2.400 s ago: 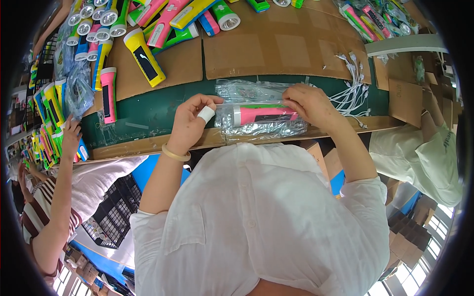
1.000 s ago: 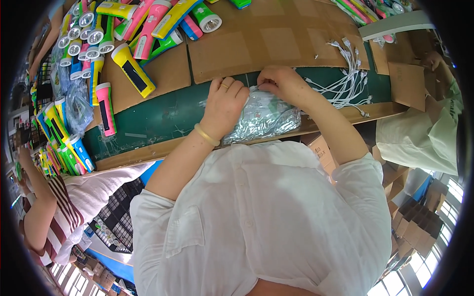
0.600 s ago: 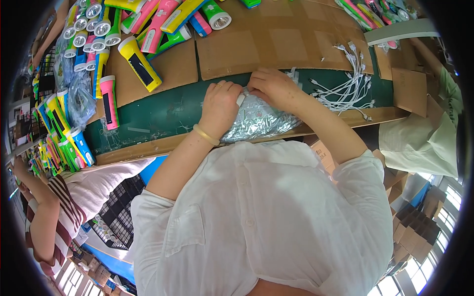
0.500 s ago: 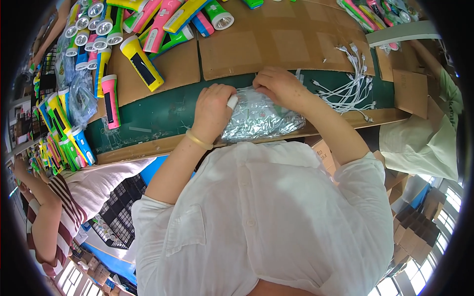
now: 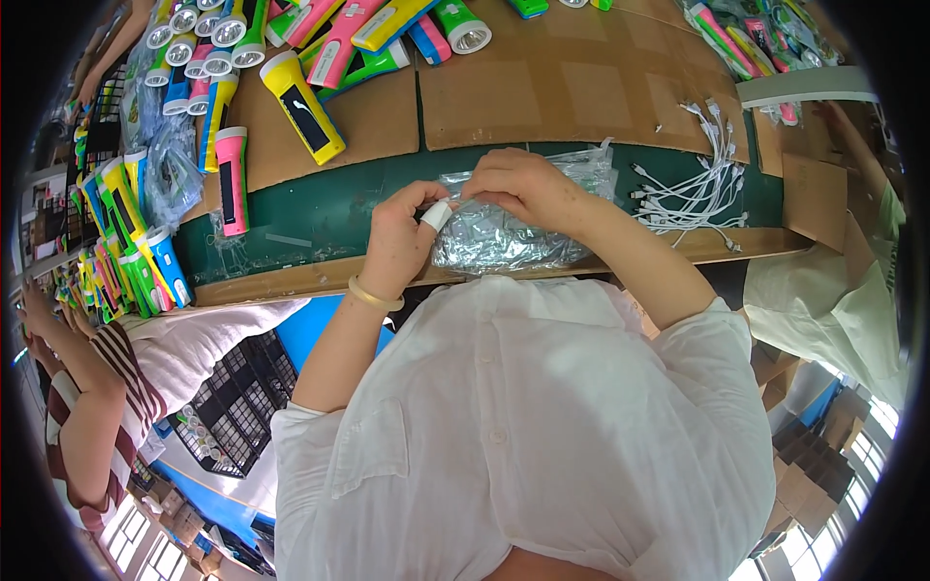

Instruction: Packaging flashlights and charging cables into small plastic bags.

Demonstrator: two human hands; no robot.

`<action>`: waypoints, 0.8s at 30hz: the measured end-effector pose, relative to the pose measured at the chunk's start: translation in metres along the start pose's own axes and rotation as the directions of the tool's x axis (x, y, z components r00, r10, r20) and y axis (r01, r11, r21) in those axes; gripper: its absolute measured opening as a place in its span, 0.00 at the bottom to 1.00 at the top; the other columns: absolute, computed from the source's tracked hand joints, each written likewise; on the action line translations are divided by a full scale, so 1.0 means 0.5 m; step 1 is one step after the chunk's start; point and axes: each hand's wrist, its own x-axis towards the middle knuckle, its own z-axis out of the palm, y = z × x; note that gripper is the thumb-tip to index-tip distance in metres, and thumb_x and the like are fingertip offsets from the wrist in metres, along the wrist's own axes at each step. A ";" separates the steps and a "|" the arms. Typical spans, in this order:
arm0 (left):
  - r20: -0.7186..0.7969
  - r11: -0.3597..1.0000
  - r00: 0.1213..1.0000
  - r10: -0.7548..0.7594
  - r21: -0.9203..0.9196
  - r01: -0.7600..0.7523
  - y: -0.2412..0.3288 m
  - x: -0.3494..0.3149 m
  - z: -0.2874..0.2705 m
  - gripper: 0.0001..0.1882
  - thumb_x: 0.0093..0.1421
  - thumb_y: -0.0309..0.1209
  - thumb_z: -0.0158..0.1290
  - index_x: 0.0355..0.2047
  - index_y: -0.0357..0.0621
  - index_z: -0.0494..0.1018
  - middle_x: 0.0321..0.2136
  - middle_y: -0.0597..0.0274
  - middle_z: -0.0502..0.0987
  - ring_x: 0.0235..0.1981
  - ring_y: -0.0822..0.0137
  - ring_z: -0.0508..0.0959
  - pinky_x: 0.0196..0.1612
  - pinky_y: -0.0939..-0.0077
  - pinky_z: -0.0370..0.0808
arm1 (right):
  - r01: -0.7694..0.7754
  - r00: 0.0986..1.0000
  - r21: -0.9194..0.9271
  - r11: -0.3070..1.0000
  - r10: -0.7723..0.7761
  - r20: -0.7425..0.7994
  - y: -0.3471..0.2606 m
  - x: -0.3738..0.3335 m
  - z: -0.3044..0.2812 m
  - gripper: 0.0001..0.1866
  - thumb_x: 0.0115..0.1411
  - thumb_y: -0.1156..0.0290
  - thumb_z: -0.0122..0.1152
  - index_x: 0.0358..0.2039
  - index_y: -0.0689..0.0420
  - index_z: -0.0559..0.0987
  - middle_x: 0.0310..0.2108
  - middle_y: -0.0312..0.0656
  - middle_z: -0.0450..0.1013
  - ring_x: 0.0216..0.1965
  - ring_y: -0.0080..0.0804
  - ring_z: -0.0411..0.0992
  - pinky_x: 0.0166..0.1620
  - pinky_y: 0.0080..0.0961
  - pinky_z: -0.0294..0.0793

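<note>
A pile of clear, crinkled plastic bags (image 5: 499, 247) lies on the green tabletop right in front of me. At its upper left corner my left hand (image 5: 399, 232) pinches the edge of a bag between thumb and fingers; a white wrap covers that thumb. My right hand (image 5: 528, 194) reaches across the top of the pile, its bent fingers pinching the same edge close to the left fingertips. The right fingertips are partly hidden behind the hand. A bundle of white charging cables (image 5: 702, 189) lies to the right of the bags.
Many colourful flashlights (image 5: 305, 107) lie on cardboard (image 5: 572, 92) at the far left. A pink one (image 5: 232, 179) stands nearer, and more crowd the left end. An upright cardboard flap (image 5: 814, 198) stands at right. Another person's arm (image 5: 92, 407) is at far left.
My hands have shifted left along the bags, and the right fingers have come close to the left ones. The bags' upper right part now shows. The whole view has moved slightly.
</note>
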 end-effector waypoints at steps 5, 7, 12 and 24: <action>-0.039 0.998 0.997 -0.060 -0.020 0.059 0.009 -0.020 -0.005 0.08 0.57 0.20 0.61 0.39 0.36 0.78 0.34 0.52 0.82 0.33 0.59 0.81 0.39 0.70 0.78 | -0.011 1.000 -0.015 1.000 0.012 0.024 -0.006 0.000 -0.007 0.07 0.58 0.76 0.67 0.37 0.53 0.81 0.33 0.40 0.74 0.37 0.43 0.73 0.43 0.37 0.72; -0.013 0.999 1.000 0.013 0.036 -0.013 0.011 -0.020 0.001 0.09 0.56 0.17 0.60 0.38 0.36 0.79 0.35 0.52 0.83 0.35 0.56 0.82 0.40 0.69 0.78 | 0.016 0.997 -0.100 0.995 -0.008 0.082 -0.014 0.003 -0.009 0.06 0.58 0.74 0.67 0.36 0.53 0.80 0.33 0.40 0.73 0.39 0.43 0.72 0.43 0.39 0.72; 0.072 0.951 0.957 0.281 0.109 -0.288 0.003 -0.012 -0.016 0.22 0.47 0.12 0.50 0.42 0.40 0.80 0.31 0.52 0.79 0.35 0.50 0.78 0.41 0.64 0.76 | 0.000 0.988 -0.214 0.977 0.033 0.154 -0.006 -0.028 -0.046 0.06 0.56 0.72 0.69 0.34 0.53 0.79 0.35 0.38 0.73 0.41 0.43 0.72 0.44 0.39 0.72; 0.058 0.977 0.976 0.209 0.031 -0.211 -0.005 -0.022 -0.034 0.09 0.51 0.18 0.59 0.33 0.42 0.80 0.29 0.55 0.78 0.33 0.52 0.78 0.38 0.61 0.77 | -0.042 0.964 -0.339 0.940 0.127 0.233 0.028 -0.063 -0.163 0.08 0.55 0.68 0.71 0.30 0.56 0.81 0.39 0.40 0.74 0.45 0.41 0.73 0.48 0.38 0.72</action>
